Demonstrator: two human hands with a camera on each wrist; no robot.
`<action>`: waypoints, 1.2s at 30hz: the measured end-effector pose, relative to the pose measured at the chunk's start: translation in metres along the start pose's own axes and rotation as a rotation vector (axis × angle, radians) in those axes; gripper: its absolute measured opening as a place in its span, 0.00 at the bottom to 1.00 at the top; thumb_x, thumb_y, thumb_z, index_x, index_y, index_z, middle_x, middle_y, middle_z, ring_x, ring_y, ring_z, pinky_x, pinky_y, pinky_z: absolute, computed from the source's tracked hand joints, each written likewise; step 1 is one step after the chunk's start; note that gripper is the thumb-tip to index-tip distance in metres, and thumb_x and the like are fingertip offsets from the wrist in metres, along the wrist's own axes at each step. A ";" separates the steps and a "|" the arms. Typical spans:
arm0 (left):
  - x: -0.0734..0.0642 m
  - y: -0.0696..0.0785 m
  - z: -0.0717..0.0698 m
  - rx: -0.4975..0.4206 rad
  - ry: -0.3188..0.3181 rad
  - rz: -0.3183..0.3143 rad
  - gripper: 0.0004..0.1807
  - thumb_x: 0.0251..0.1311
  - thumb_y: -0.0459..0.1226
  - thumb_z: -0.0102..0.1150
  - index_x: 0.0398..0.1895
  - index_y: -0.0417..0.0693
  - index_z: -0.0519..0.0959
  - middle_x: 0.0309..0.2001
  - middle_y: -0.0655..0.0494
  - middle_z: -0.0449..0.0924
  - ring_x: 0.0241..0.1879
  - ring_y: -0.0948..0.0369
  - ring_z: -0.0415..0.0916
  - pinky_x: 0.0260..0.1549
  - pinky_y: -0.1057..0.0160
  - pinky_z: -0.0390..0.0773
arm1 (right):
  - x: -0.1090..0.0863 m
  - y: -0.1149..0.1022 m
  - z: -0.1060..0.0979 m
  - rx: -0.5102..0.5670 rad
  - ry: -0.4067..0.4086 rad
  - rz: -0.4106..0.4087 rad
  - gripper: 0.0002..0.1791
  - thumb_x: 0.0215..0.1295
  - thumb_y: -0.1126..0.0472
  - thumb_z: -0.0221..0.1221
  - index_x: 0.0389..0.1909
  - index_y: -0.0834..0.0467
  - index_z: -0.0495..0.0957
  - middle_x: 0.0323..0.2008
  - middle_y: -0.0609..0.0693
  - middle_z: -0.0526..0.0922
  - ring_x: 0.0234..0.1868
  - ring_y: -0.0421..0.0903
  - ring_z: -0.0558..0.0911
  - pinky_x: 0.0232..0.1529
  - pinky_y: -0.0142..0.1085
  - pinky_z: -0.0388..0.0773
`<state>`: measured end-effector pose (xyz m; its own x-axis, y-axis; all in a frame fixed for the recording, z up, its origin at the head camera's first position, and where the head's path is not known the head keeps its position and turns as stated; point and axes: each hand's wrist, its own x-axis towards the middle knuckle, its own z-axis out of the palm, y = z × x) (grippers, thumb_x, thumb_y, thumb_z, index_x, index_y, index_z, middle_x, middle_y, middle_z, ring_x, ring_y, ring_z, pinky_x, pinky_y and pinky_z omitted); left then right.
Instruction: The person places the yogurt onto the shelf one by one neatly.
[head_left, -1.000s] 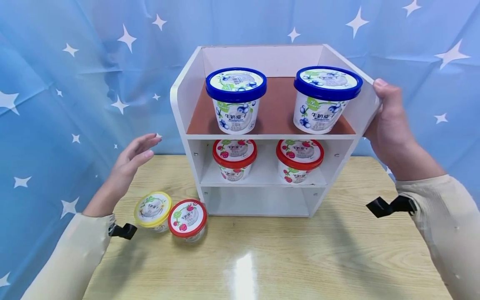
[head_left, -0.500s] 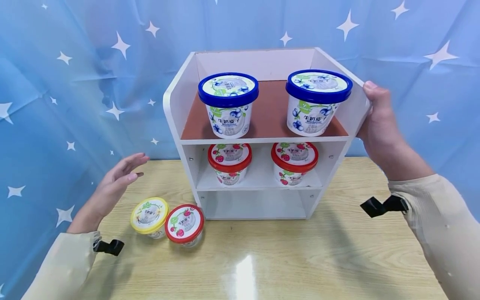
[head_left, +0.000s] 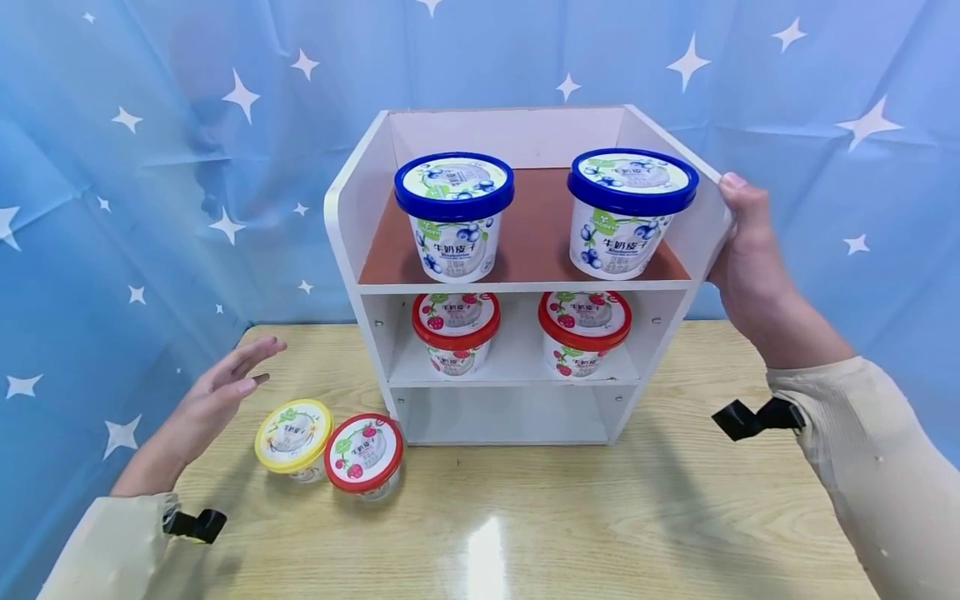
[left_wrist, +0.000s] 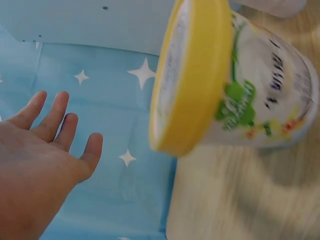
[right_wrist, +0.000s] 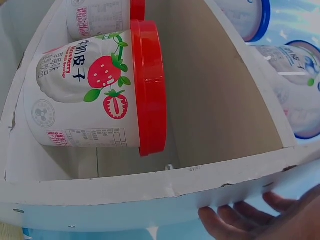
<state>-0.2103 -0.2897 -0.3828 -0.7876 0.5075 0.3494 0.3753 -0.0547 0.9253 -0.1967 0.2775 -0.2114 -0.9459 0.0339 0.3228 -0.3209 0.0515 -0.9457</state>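
Observation:
My left hand hovers behind and left of a yellow-lidded ice cream tub, fingers loosely spread, holding nothing. In the left wrist view that tub stands apart from the fingers. A red-lidded strawberry tub sits right beside it on the table. My right hand holds the right side panel of a white three-level shelf. Its thumb lies at the panel's front edge, and the fingertips touch the outer face. Two blue-lidded blueberry tubs stand on the brown top level.
Two red-lidded strawberry tubs stand on the middle level. The bottom level shows bare white board. All this rests on a light wood table, with a blue star-patterned curtain behind.
My left hand has drawn back left and downward, away from the shelf. The right hand keeps its place on the side panel. The whole view has shifted slightly; the tubs stay put.

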 end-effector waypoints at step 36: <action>-0.041 -0.044 -0.010 -0.045 -0.216 -0.297 0.53 0.61 0.36 0.66 0.79 0.50 0.39 0.75 0.43 0.44 0.67 0.69 0.57 0.56 0.67 0.67 | -0.001 0.000 0.001 0.021 0.012 -0.040 0.28 0.69 0.37 0.41 0.59 0.51 0.69 0.52 0.53 0.75 0.49 0.49 0.73 0.45 0.49 0.61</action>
<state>-0.1992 -0.3170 -0.4363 -0.7358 0.6765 0.0296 0.1198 0.0870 0.9890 -0.1959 0.2768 -0.2117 -0.9316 0.0443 0.3608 -0.3596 0.0320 -0.9325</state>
